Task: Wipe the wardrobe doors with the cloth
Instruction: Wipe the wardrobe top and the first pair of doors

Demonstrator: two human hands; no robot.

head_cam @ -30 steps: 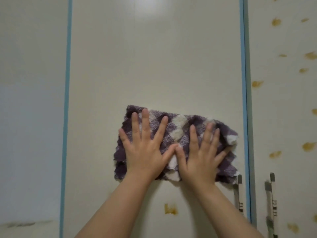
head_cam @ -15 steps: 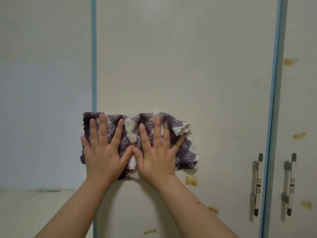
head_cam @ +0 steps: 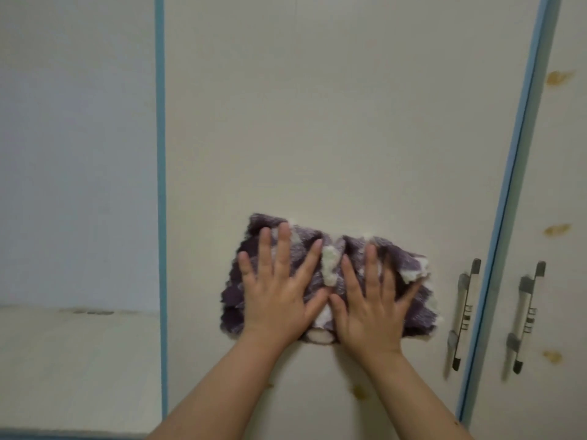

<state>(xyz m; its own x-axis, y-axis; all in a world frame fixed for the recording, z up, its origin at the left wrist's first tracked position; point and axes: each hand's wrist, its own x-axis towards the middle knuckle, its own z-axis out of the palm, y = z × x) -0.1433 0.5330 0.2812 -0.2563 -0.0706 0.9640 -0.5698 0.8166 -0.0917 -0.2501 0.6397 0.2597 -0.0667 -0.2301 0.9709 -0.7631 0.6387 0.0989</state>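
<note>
I have both hands flat on the cloth (head_cam: pixel 332 262), pinning it against the middle wardrobe door (head_cam: pixel 317 122) low down, near the door's right-hand edge and just short of its handle (head_cam: pixel 463 312). The left hand (head_cam: pixel 276 293) covers the cloth's left half and the right hand (head_cam: pixel 371 306) its right half, thumbs almost meeting in the middle. The fingers (head_cam: pixel 283 246) on both are straight and fanned apart, gripping nothing; I judge that spread is there to push evenly over as much fabric as possible, so it drags across the panel instead of bunching or dropping. The cloth is a thick, nubbly terry in a purple and white check, rumpled into ridges between my palms, with a scalloped edge and a white tuft poking out at the right. The door is a smooth, matt cream panel framed by thin blue trim (head_cam: pixel 160 185), flat enough that a soft pile should glide on it. An ochre smear (head_cam: pixel 359 392) sits on this door just below my right wrist, and more blotches (head_cam: pixel 557 229) dot the neighbouring right door (head_cam: pixel 568 154), which has its own metal bar handle (head_cam: pixel 525 315), so by my reading plenty of the wiping remains.
</note>
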